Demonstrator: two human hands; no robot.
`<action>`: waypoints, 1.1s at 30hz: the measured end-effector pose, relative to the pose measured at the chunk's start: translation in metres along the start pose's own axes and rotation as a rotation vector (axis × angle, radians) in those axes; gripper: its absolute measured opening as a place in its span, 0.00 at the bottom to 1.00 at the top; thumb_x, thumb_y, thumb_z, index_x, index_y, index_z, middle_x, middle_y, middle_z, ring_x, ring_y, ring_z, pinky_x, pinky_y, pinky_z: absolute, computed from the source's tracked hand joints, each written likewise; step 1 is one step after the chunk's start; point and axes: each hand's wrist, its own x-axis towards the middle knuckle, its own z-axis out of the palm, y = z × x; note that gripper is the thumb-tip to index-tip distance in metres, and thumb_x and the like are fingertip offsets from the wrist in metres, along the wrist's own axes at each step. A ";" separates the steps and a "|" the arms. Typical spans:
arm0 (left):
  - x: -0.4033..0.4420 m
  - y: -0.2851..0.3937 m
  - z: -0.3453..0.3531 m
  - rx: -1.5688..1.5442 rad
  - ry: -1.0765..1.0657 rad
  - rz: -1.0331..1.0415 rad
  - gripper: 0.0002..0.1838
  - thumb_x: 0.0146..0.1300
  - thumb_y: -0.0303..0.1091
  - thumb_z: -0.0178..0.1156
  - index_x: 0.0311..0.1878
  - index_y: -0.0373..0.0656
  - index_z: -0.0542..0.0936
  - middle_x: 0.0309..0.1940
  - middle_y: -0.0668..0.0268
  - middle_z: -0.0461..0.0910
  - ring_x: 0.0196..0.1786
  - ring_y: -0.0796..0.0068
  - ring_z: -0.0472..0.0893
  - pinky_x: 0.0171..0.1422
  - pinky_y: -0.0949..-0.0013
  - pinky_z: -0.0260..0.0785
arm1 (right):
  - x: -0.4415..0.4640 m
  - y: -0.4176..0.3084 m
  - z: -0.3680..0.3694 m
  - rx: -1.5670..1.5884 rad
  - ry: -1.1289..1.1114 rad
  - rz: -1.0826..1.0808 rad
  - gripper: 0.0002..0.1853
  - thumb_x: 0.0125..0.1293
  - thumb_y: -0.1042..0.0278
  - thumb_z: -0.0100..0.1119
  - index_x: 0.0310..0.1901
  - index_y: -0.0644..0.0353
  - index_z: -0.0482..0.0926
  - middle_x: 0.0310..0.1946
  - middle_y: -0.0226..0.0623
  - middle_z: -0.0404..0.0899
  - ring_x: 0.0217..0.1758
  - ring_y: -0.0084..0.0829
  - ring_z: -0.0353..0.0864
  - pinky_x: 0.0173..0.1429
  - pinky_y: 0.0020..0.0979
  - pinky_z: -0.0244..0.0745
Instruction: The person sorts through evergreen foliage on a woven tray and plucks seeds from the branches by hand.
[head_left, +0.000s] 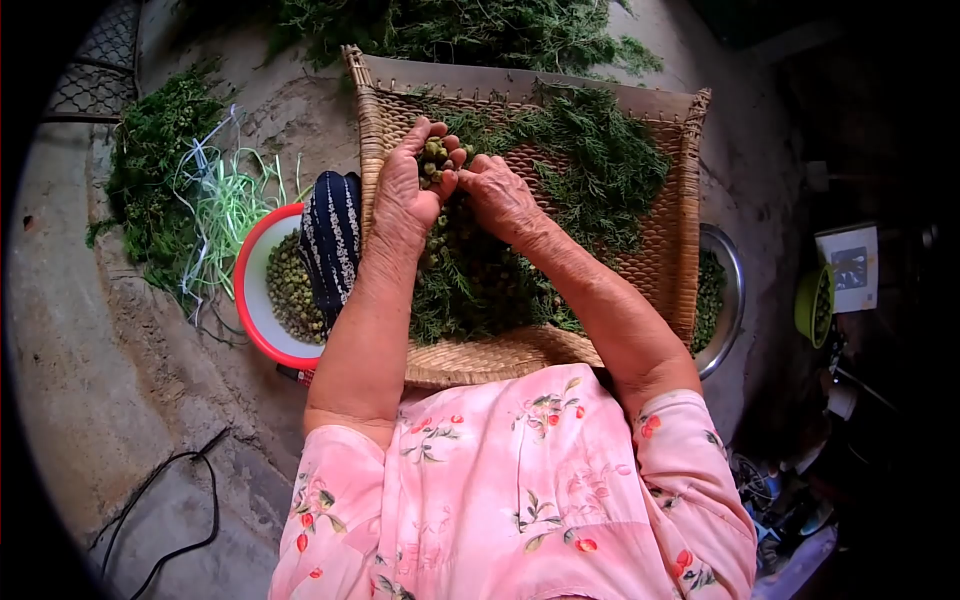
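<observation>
My left hand [404, 185] is cupped, palm up, around several small green-brown seed cones [434, 158]. Close beside it, my right hand [503, 200] has its thumb and fingers pinched together at the edge of the left palm; what lies between the fingertips is hidden. Both hands are above a woven wicker tray [665, 245]. Feathery green conifer sprigs [605, 150] cover its right side, and more sprigs with cones lie in shadow under my wrists.
Left of the tray, a red-rimmed white bowl [246, 290] holds many cones, partly covered by a dark striped cloth [333, 235]. A metal basin [738, 300] is at right. Pale green strings [235, 200], branches [150, 190] and a black cable [212, 490] lie on the floor.
</observation>
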 end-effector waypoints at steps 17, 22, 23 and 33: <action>-0.004 -0.015 0.006 0.187 0.084 -0.039 0.15 0.62 0.49 0.58 0.38 0.46 0.77 0.27 0.69 0.78 0.28 0.75 0.80 0.25 0.76 0.72 | 0.010 -0.001 -0.063 0.975 0.104 0.256 0.09 0.59 0.73 0.60 0.42 0.61 0.78 0.25 0.23 0.73 0.27 0.14 0.69 0.29 0.19 0.66; -0.003 -0.015 0.003 0.072 0.014 -0.092 0.15 0.62 0.49 0.57 0.37 0.46 0.77 0.28 0.68 0.79 0.28 0.73 0.79 0.24 0.76 0.72 | 0.011 0.002 -0.051 0.698 0.238 0.202 0.10 0.59 0.73 0.60 0.43 0.61 0.79 0.27 0.29 0.76 0.30 0.21 0.75 0.35 0.25 0.74; 0.000 -0.014 -0.001 0.053 -0.049 -0.106 0.15 0.62 0.48 0.58 0.37 0.46 0.77 0.29 0.67 0.79 0.29 0.72 0.79 0.22 0.77 0.71 | 0.008 0.012 -0.042 0.697 0.238 0.201 0.10 0.59 0.73 0.60 0.43 0.61 0.79 0.27 0.29 0.76 0.30 0.21 0.75 0.35 0.25 0.74; -0.001 -0.013 0.002 0.040 -0.021 -0.051 0.10 0.62 0.40 0.58 0.40 0.44 0.77 0.32 0.63 0.80 0.32 0.68 0.81 0.25 0.72 0.75 | -0.013 0.006 -0.014 -0.003 -0.203 0.085 0.12 0.55 0.79 0.51 0.40 0.57 0.76 0.39 0.45 0.72 0.43 0.47 0.76 0.45 0.42 0.74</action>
